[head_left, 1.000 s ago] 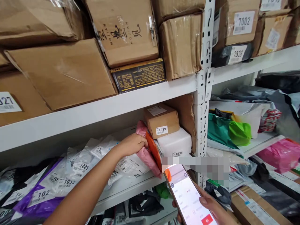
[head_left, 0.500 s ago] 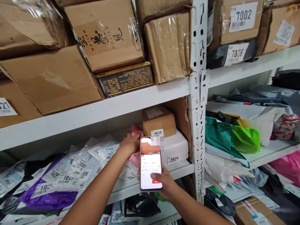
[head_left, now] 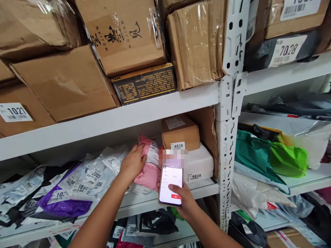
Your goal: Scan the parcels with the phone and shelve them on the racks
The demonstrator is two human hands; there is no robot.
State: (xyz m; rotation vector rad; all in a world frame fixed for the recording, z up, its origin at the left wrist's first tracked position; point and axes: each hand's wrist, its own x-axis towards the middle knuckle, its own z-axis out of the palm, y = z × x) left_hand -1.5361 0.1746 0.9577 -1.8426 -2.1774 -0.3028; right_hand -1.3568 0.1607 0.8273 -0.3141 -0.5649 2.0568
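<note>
A pink plastic parcel (head_left: 148, 175) with a white label stands on the middle shelf, tilted, and my left hand (head_left: 132, 163) grips its left side. My right hand (head_left: 184, 199) holds a phone (head_left: 170, 186) with its screen lit, the thumb resting over the display. The phone overlaps the right edge of the pink parcel. Behind it, a small brown box (head_left: 181, 134) labelled 4039 lies on top of a white box (head_left: 200, 165) labelled 4038.
Labelled clear and purple bags (head_left: 64, 206) lie left on the same shelf. Cardboard boxes (head_left: 64, 82) fill the shelf above. A white perforated upright (head_left: 225, 155) stands right, with green bags (head_left: 258, 151) beyond it.
The pink parcel is turned so its label and more of its surface show, and my left hand has shifted left with it. The phone sits slightly lower and further right.
</note>
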